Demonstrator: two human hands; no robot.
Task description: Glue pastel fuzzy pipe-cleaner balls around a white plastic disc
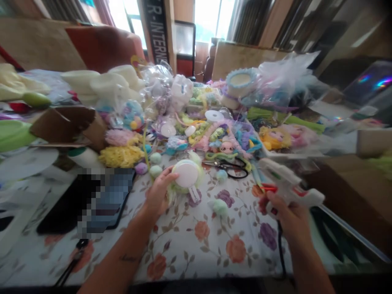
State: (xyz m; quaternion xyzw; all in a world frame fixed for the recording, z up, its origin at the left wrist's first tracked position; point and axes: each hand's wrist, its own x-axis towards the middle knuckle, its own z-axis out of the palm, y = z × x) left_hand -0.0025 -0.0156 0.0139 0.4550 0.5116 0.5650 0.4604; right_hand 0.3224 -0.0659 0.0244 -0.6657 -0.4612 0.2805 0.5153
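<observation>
Fluffy white disc [186, 173] sat on the bench [196, 241], with the left hand [159, 192] nearest and its fingers [170, 175] spread loosely against the disc's left rim. Right hand [286, 214] fingers were clamped on the glue gun [288, 183], well apart to the disc's right, nozzle aimed up-left toward it.

Scissors [228, 167] lie right of the round pad [186, 173] (tablet [92, 200] far left) on the table [196, 245].
</observation>
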